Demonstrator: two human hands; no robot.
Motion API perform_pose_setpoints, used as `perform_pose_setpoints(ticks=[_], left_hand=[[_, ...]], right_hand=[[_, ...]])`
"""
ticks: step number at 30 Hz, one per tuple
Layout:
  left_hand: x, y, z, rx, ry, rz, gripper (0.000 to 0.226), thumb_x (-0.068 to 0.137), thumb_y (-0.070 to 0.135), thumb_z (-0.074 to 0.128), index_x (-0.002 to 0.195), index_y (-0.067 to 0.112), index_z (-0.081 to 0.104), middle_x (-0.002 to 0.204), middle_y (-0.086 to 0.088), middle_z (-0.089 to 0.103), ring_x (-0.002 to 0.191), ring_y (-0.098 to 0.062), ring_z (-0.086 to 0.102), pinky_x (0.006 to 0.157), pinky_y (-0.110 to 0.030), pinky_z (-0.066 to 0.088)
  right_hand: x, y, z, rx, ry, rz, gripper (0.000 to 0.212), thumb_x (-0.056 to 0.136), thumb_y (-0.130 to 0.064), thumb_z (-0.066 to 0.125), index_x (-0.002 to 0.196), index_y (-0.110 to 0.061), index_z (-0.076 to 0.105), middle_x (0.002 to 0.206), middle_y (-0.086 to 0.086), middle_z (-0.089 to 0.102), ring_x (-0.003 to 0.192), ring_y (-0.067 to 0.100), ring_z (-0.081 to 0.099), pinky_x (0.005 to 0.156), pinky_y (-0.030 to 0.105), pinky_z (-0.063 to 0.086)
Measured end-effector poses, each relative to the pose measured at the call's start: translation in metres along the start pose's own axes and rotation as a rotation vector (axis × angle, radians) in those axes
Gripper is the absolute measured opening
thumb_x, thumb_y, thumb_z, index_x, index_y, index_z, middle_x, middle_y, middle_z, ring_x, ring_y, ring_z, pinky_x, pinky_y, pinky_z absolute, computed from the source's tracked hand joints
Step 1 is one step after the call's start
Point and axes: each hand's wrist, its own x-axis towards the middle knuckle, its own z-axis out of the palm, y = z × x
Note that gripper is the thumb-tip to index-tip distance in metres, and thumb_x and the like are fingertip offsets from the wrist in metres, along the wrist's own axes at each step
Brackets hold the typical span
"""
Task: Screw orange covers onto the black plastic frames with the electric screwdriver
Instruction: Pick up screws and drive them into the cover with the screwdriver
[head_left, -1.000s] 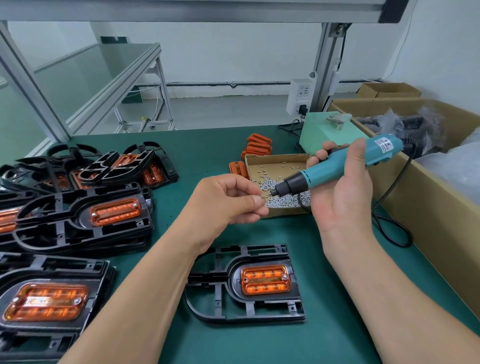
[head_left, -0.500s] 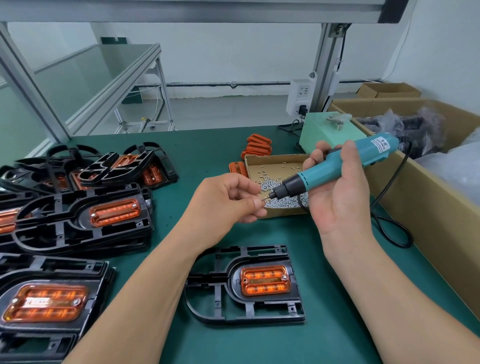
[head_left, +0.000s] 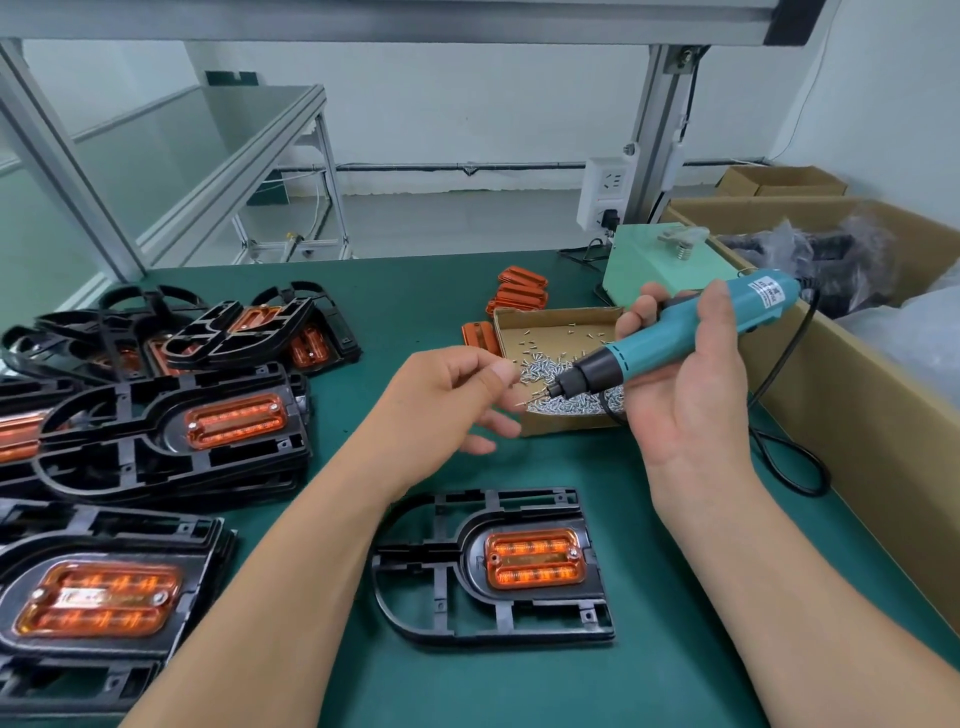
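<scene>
A black plastic frame (head_left: 436, 582) lies on the green mat in front of me, with an orange cover (head_left: 535, 564) seated in its recess. My right hand (head_left: 685, 410) grips the teal electric screwdriver (head_left: 675, 343) above the screw box, its bit pointing left and down. A small screw (head_left: 525, 401) hangs on the bit tip. My left hand (head_left: 452, 400) hovers just left of the tip with its fingers loosely spread, and I see nothing in it.
A shallow cardboard box of screws (head_left: 558, 317) sits behind the hands, with loose orange covers (head_left: 519, 293) beside it. Stacks of frames with covers (head_left: 156, 431) fill the left side. A large cardboard box (head_left: 857, 405) walls the right; the screwdriver cable (head_left: 795, 467) loops beside it.
My left hand pinched a screw against the bit tip; its fingers have now opened and drawn slightly away, leaving the screw on the bit. The screwdriver shifted a little left.
</scene>
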Motion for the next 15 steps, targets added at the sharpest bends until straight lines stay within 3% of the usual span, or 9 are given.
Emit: perform_pose_setpoints(ticks=[3,6,10,15], left_hand=[[0.0,0.001,-0.015,0.277,0.017,-0.004,0.019,0.103,0.031,0.061,0.091,0.026,0.075,0.087,0.008,0.079,0.072,-0.006,0.069,0.067,-0.029,0.055],[-0.005,0.001,-0.034,0.478,-0.155,-0.051,0.015,0.096,0.041,0.067,0.089,0.031,0.076,0.087,0.014,0.078,0.07,-0.002,0.064,0.074,-0.03,0.052],[-0.012,0.005,-0.039,0.581,-0.387,-0.103,0.022,0.084,0.054,0.073,0.1,0.04,0.077,0.091,0.018,0.077,0.085,0.0,0.07,0.088,-0.029,0.054],[-0.013,0.005,-0.036,0.643,-0.496,-0.12,0.03,0.085,0.047,0.082,0.113,0.04,0.075,0.095,0.011,0.076,0.086,-0.005,0.07,0.084,-0.029,0.054]], right_hand=[[-0.002,0.0,0.001,-0.015,-0.028,0.003,0.023,0.109,-0.03,0.058,0.115,-0.009,0.051,0.1,0.013,0.069,0.079,0.019,0.066,0.079,0.033,0.059],[-0.008,0.003,0.004,-0.079,-0.112,0.014,0.016,0.109,-0.028,0.056,0.109,-0.012,0.053,0.098,0.011,0.07,0.074,0.016,0.063,0.072,0.029,0.057],[-0.019,0.012,0.009,-0.192,-0.267,0.02,0.011,0.108,-0.025,0.054,0.106,-0.014,0.054,0.094,0.009,0.069,0.064,0.014,0.059,0.061,0.027,0.052],[-0.036,0.021,0.013,-0.253,-0.457,0.068,0.012,0.107,-0.025,0.051,0.104,-0.015,0.057,0.09,0.008,0.067,0.057,0.014,0.057,0.055,0.026,0.049]])
